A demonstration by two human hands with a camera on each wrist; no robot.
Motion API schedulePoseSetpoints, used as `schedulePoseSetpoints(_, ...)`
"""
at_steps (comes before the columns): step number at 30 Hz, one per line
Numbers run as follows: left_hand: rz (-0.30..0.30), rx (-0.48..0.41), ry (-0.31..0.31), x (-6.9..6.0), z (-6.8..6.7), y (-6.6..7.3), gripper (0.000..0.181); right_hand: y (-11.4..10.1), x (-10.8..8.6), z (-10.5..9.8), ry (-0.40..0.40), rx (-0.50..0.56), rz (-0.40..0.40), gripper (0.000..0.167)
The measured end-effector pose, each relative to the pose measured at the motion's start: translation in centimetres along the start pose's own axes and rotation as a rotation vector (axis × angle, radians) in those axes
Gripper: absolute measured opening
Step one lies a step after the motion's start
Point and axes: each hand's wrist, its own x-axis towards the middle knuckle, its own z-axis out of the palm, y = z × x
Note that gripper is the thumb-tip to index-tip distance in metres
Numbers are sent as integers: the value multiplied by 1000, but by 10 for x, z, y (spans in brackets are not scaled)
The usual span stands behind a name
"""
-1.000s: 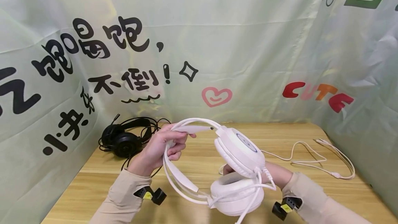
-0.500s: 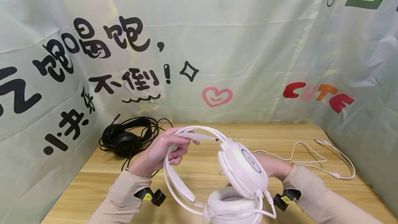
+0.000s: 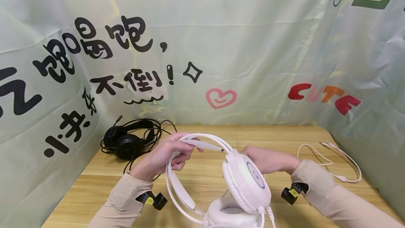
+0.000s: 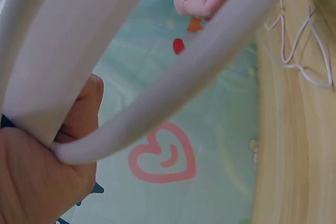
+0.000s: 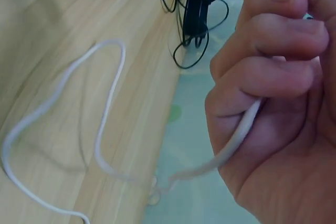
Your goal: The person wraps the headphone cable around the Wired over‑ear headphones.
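Note:
White over-ear headphones (image 3: 250,178) hang above the table, their headband gripped by my left hand (image 3: 167,156) at its top left. In the left wrist view the left hand (image 4: 47,166) curls round the headband (image 4: 173,77). Behind the upper ear cup is my right hand (image 3: 269,159), partly hidden by it in the head view. From the right wrist view, the fingers of my right hand (image 5: 278,87) are curled round the white cable (image 5: 239,135), whose slack loops hang over the table. The lower ear cup (image 3: 221,212) is cut by the frame's bottom edge.
Black headphones (image 3: 128,147) with a microphone and tangled cable lie at the table's back left. More white cable (image 3: 351,161) lies looped on the wooden table (image 3: 202,175) at the right. A printed cloth (image 3: 246,55) stands round the back and sides.
My right hand has risen from behind the lower ear cup to beside the upper one. The white headphones have tilted and dropped slightly, and part of the cable has moved off the table.

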Motion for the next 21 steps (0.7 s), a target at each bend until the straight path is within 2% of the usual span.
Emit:
schedulePoseSetpoints(3, -13, 29, -4, -1, 1, 0, 20, 2, -2, -4, -1, 44, 105, 10)
schedulePoseSetpoints(5, -19, 42, -4, -1, 1, 0, 20, 2, -3, -7, -1, 61, 134, 6)
schedulePoseSetpoints(14, -27, 69, -8, -2, -1, -4, 19, -1, -3, -15, 10, 11, 154, 7)
schedulePoseSetpoints(21, -38, 101, -14, -3, -1, -4, 33, -8, -1, -19, 25, -15, 199, 17)
